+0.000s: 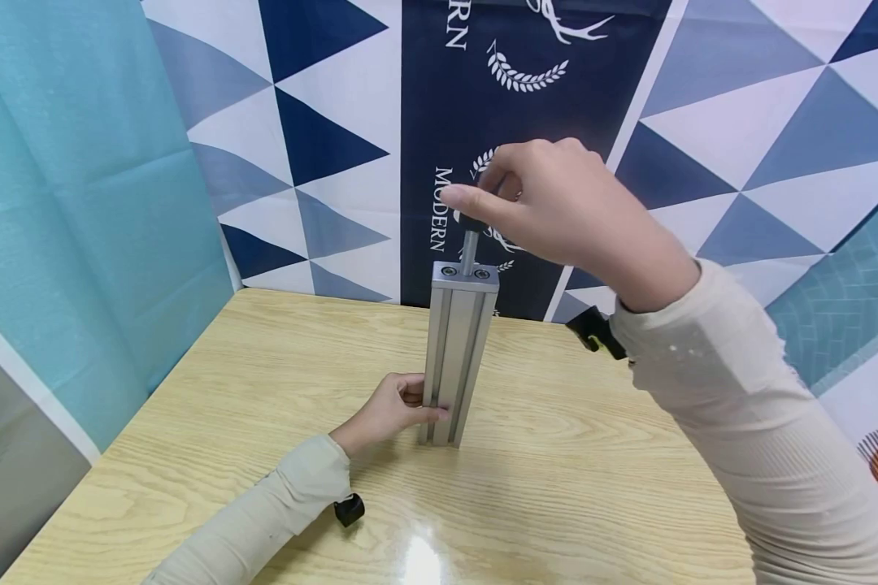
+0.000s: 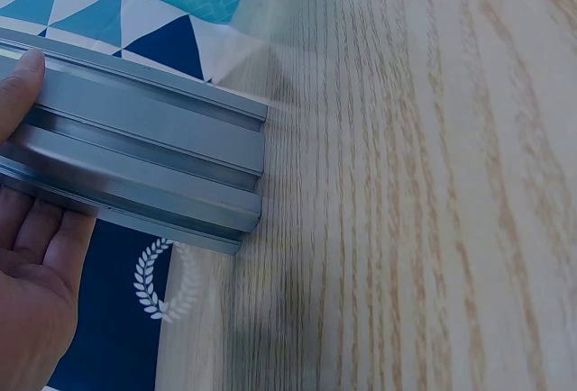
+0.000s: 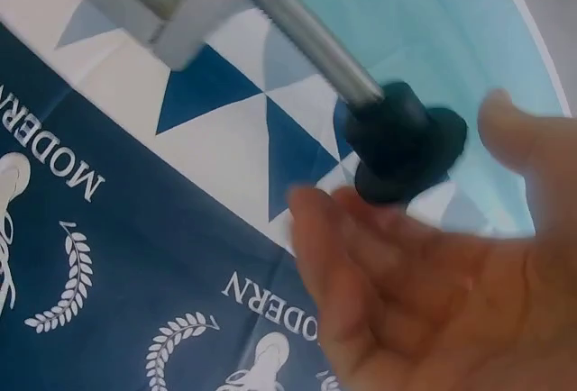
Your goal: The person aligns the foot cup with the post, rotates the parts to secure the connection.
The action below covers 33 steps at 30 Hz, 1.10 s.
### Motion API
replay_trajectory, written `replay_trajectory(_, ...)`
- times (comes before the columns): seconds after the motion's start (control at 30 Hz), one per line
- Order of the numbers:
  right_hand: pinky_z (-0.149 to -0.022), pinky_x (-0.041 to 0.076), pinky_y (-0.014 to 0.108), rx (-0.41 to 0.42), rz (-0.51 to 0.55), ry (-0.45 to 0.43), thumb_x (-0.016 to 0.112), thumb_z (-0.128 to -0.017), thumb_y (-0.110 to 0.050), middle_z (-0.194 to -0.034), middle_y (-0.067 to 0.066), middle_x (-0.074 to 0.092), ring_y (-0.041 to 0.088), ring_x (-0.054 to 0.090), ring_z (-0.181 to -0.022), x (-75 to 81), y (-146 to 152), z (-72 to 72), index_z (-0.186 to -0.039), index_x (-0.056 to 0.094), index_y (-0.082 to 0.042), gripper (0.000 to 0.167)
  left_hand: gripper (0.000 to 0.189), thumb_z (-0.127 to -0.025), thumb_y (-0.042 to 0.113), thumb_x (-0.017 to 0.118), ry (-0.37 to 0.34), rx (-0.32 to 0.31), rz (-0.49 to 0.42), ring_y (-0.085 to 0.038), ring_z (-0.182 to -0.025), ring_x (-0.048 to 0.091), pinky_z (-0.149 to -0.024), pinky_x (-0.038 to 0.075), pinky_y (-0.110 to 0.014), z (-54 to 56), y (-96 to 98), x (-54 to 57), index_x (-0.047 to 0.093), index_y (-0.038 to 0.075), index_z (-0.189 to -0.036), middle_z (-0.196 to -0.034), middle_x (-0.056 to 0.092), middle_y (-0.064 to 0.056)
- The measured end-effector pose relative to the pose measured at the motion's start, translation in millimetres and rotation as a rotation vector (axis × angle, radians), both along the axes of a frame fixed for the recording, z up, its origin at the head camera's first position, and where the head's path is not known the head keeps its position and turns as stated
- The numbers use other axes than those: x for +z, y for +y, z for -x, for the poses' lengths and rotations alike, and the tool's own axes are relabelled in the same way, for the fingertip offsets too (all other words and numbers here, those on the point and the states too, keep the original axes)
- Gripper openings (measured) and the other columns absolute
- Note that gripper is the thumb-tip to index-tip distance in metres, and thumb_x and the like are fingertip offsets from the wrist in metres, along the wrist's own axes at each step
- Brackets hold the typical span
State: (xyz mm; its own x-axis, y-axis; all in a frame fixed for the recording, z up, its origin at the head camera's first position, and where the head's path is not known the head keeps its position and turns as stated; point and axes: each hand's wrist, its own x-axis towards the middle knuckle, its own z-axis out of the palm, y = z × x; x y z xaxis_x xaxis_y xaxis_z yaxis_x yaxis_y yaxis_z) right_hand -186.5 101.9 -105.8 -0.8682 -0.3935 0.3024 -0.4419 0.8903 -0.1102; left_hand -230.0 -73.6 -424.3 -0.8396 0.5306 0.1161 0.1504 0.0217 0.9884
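An aluminium profile (image 1: 454, 357) stands upright on the wooden table, with an end plate (image 1: 465, 276) held by two screws on top. A metal rod (image 1: 469, 253) rises from this plate and carries a black knob-like end piece (image 3: 401, 143). Low on the profile, my left hand (image 1: 388, 413) grips its side, thumb on the front face and fingers at the far side. Around the black piece hovers my right hand (image 1: 556, 203); its fingers (image 3: 334, 256) are loosely bent and close to it. A gap shows between thumb and black piece in the right wrist view.
The wooden table (image 1: 593, 487) meets a patterned cloth (image 1: 336, 146) behind the profile. A turquoise curtain (image 1: 80, 162) hangs at the left. Black wrist mounts (image 1: 349, 509) sit on both sleeves.
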Motion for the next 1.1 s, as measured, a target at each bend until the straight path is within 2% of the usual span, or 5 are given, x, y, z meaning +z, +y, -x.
replay_trajectory(0.17,-0.086,0.051,0.044,0.23,-0.065,-0.072,0.049,-0.1,-0.038,-0.124,0.007,0.062,0.022,0.062,-0.101,8.1,15,4.5,-0.137,0.053,-0.014,0.044,0.046,-0.081,0.012,0.077,0.011,0.001,0.001,-0.018,-0.096,0.068,-0.083,0.056,-0.031,0.5,-0.3,-1.4,0.062,0.002,-0.124,-0.106,0.071,-0.013)
replay_trajectory(0.4,-0.064,0.044,0.03,0.525,-0.201,-0.02,0.05,-0.098,-0.001,-0.146,-0.001,0.045,0.013,0.057,-0.081,12.1,26,14.0,-0.142,0.048,-0.02,0.049,0.047,-0.081,0.012,0.077,0.014,0.003,0.003,-0.018,-0.096,0.068,-0.083,0.056,-0.031,0.8,-0.7,-1.4,0.062,0.003,-0.125,-0.107,0.071,-0.013)
replay_trajectory(0.57,-0.052,0.039,0.026,0.531,-0.252,-0.032,0.044,-0.096,0.008,-0.145,-0.003,0.047,0.01,0.039,-0.052,12.2,22,14.6,-0.141,0.05,-0.022,0.054,0.047,-0.082,0.013,0.077,0.022,0.007,0.004,-0.018,-0.096,0.068,-0.083,0.056,-0.03,0.3,-1.0,-1.1,0.062,0.001,-0.125,-0.107,0.071,-0.013)
replay_trajectory(0.83,-0.055,0.041,0.027,0.497,-0.263,-0.01,0.046,-0.096,0.007,-0.142,0.001,0.051,0.012,0.043,-0.053,11.3,19,13.1,-0.139,0.052,-0.019,0.05,0.046,-0.081,0.012,0.078,0.017,0.007,0.011,-0.017,-0.096,0.068,-0.083,0.055,-0.03,1.2,-0.8,-2.9,0.063,0.002,-0.124,-0.106,0.071,-0.013)
replay_trajectory(1.1,-0.066,0.049,0.029,0.416,-0.228,-0.013,0.051,-0.099,-0.006,-0.136,0.007,0.055,0.017,0.061,-0.08,10.8,16,11.2,-0.137,0.054,-0.012,0.038,0.046,-0.081,0.013,0.078,0.008,0.014,0.014,-0.018,-0.095,0.068,-0.083,0.056,-0.031,0.8,0.0,-1.8,0.063,0.002,-0.123,-0.105,0.071,-0.013)
